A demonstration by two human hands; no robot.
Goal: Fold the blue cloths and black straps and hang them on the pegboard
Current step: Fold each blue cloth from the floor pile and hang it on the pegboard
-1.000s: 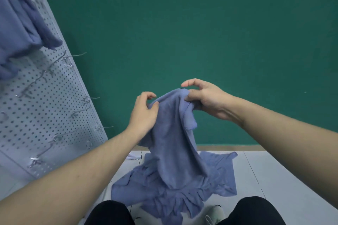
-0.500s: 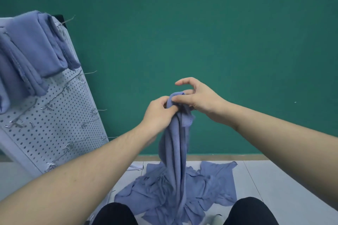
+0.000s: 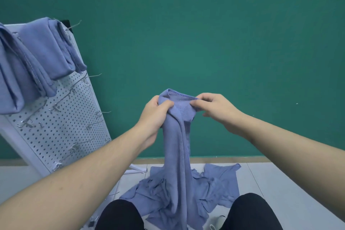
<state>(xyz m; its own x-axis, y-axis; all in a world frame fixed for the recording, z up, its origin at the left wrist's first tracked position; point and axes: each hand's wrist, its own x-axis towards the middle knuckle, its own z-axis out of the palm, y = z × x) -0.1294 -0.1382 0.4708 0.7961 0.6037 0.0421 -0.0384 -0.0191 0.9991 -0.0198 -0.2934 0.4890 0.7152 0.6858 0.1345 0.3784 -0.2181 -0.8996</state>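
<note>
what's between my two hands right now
In the head view, the hemmed top edge of the blue cloth spans between left hand and right hand; both pinch it.

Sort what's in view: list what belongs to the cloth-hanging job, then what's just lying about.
Job:
- held blue cloth, gripped by left hand and right hand
- pile of blue cloths
- pegboard
- hung folded cloths

Lying about:
- green wall
- tiled floor
</note>
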